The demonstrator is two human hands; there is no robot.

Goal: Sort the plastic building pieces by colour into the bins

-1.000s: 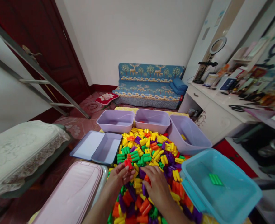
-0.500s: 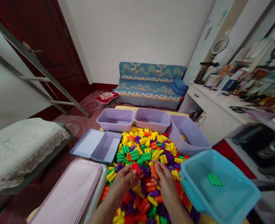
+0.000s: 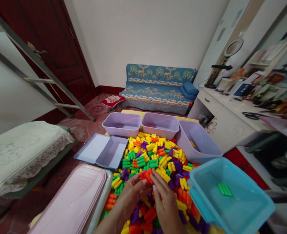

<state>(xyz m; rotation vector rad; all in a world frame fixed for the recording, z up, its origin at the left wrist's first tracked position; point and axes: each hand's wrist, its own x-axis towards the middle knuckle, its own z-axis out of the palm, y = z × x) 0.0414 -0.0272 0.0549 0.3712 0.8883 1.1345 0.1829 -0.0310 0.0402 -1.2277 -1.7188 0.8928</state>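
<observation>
My left hand (image 3: 131,192) is closed on a red plastic building piece (image 3: 142,175) made of joined tubes. Against it sits an orange building piece (image 3: 149,175), pinched in the fingers of my right hand (image 3: 164,199). Both hands meet just above a heap of plastic building pieces (image 3: 166,161) in yellow, green, purple, orange and red. Whether the two held pieces are fitted together or only touching, I cannot tell. To the right of my hands, a turquoise bin (image 3: 253,185) has a green piece (image 3: 224,189) lying on its bottom.
Behind the heap stand a left lilac bin (image 3: 121,131), a middle lilac bin (image 3: 160,130) and a right lilac bin (image 3: 199,146). An opened flat box (image 3: 92,149) and a pink lid (image 3: 72,198) lie on the left. A patterned sofa (image 3: 158,89) is beyond.
My right hand has moved left with the orange piece, bringing it against the red piece in my left hand. The view has shifted slightly.
</observation>
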